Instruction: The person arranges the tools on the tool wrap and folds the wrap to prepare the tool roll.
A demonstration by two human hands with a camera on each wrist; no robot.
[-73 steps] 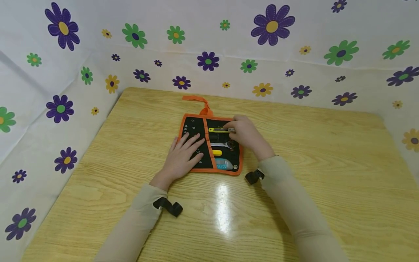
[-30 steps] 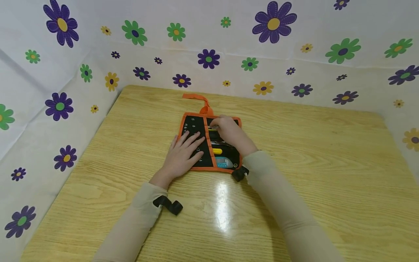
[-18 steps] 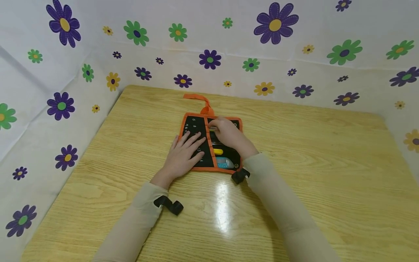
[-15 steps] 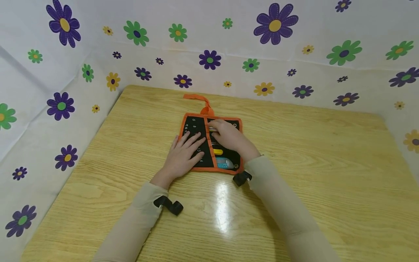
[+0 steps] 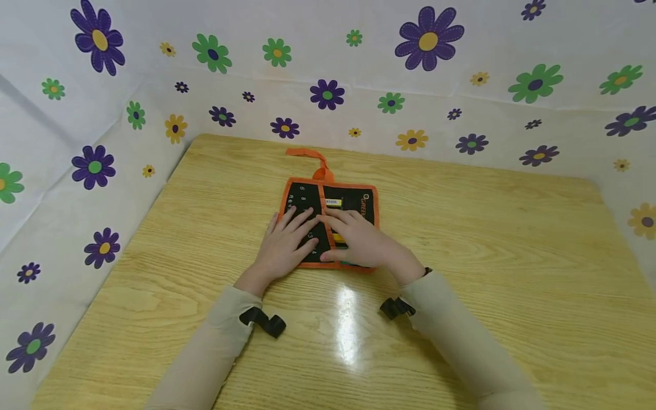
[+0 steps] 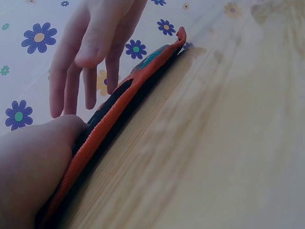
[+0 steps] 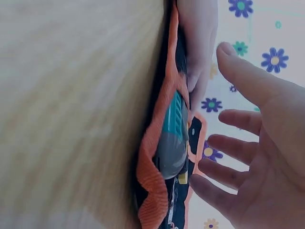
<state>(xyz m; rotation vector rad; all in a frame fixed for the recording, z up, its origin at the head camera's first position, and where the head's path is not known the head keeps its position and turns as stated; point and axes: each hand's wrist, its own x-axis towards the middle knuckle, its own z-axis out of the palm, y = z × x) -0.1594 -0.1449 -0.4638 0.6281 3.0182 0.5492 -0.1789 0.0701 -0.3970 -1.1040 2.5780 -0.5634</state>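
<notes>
A black tool pouch (image 5: 297, 191) with orange edging lies unrolled on the table. My left hand (image 5: 285, 248) rests flat, fingers spread, on its left half. Over the right half hovers my right hand (image 5: 360, 240), holding nothing; the right wrist view shows its fingers (image 7: 233, 148) spread above the pouch. A slim yellow tool (image 5: 333, 202) with a printed label sits deep in an upper pocket. Below it, a yellow-handled tool (image 5: 338, 237) is partly covered by the right hand. The teal and grey utility knife (image 7: 172, 143) lies in the pocket at the near edge.
An orange tie strap (image 5: 310, 152) trails from the pouch's far edge across the wooden table (image 5: 487, 239). Flower-printed white sheeting (image 5: 230, 91) stands behind the table and along its left side. A black camera mount (image 5: 263, 322) sits on the left wrist.
My right hand pushed the slim yellow tool left into its pocket, let go of it, and moved toward me over the lower pockets with its fingers opened. The left hand has stayed put.
</notes>
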